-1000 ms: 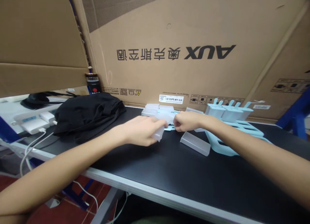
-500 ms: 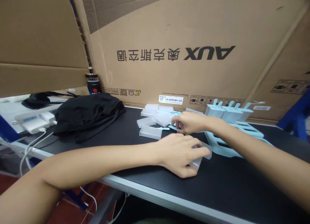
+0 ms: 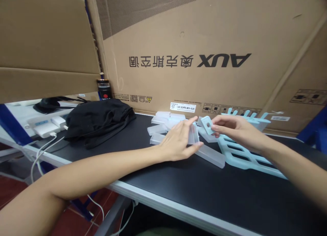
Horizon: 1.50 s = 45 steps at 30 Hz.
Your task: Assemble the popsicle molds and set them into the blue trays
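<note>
My left hand (image 3: pixel 178 139) grips a translucent popsicle mould (image 3: pixel 193 136) between its thumb and fingers, the mould's end facing right. My right hand (image 3: pixel 230 127) pinches a light blue popsicle mould lid (image 3: pixel 206 123) with a hole in it, just right of that mould and apart from it. Below lies another long translucent mould (image 3: pixel 212 155) on the black tabletop. Behind my left hand sits a group of translucent moulds (image 3: pixel 157 129), partly hidden by the hand.
A light blue slotted rack (image 3: pixel 237 154) lies at the right, under my right forearm. Moulds with upright blue sticks (image 3: pixel 246 113) stand behind it. A black cloth bag (image 3: pixel 98 120), a dark bottle (image 3: pixel 104 89) and a white charger (image 3: pixel 46 129) are at the left. A large cardboard box (image 3: pixel 166 31) walls the back.
My left hand has lifted a translucent mould and moved up and left with it. My right hand has moved right and raised a blue lid from the pile.
</note>
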Each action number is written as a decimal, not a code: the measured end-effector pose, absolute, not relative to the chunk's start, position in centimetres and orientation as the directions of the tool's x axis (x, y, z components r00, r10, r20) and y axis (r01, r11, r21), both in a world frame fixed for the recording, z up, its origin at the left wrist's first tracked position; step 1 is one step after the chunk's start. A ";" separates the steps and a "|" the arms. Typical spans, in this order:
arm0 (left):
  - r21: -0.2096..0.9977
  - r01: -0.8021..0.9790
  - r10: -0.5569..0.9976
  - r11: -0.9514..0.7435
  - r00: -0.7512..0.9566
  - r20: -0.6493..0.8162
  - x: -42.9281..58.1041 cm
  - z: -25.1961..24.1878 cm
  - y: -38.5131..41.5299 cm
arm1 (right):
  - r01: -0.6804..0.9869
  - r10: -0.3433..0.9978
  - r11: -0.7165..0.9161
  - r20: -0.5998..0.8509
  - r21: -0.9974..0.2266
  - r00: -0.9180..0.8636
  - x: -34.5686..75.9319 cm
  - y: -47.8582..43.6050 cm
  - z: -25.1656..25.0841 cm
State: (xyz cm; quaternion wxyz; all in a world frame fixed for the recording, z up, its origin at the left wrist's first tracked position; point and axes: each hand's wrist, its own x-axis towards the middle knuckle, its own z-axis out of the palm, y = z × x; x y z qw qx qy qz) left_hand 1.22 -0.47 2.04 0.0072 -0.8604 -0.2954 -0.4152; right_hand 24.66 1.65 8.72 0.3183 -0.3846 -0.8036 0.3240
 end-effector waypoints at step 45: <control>0.229 0.132 0.244 -0.964 0.781 0.575 -1.0 3.6 0.9 | 0.808 0.821 0.565 -0.013 0.170 -0.571 19.8 7.5 6.8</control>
